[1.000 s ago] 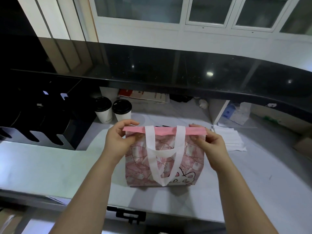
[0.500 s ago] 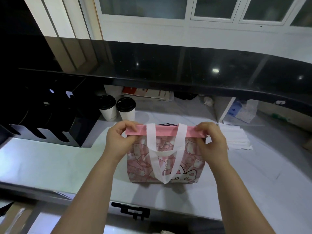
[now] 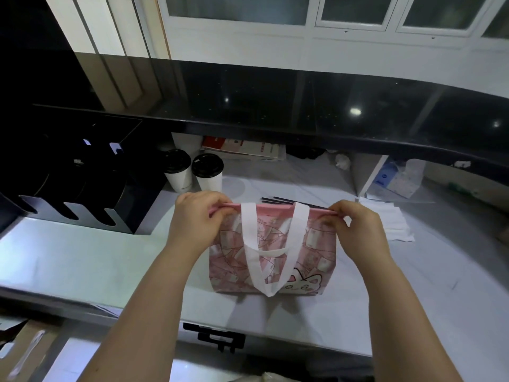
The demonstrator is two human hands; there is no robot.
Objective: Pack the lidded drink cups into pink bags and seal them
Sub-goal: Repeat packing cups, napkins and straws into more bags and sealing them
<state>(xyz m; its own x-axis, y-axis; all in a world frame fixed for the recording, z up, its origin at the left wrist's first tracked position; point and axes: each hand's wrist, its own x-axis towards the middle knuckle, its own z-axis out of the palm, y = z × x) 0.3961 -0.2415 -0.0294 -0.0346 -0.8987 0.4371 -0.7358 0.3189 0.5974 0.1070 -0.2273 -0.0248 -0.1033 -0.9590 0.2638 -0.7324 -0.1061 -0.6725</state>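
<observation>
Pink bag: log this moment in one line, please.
pink bag: upright, top held closed | left hand: pinches rim, left end | right hand: pinches rim, right end | lidded cups: two standing behind, unpacked

Bag (image 3: 272,260) on counter (image 3: 82,260); two cups (image 3: 192,173) behind, left.

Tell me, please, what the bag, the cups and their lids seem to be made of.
Bag: probably laminated non-woven fabric or thin plastic film. It has a slight gloss, a printed pattern and soft creases, and its flat white handles look like fabric.
Cups: likely paper, with plain matte white walls.
Lids: likely plastic, black with a moulded rim and a dull sheen.
</observation>
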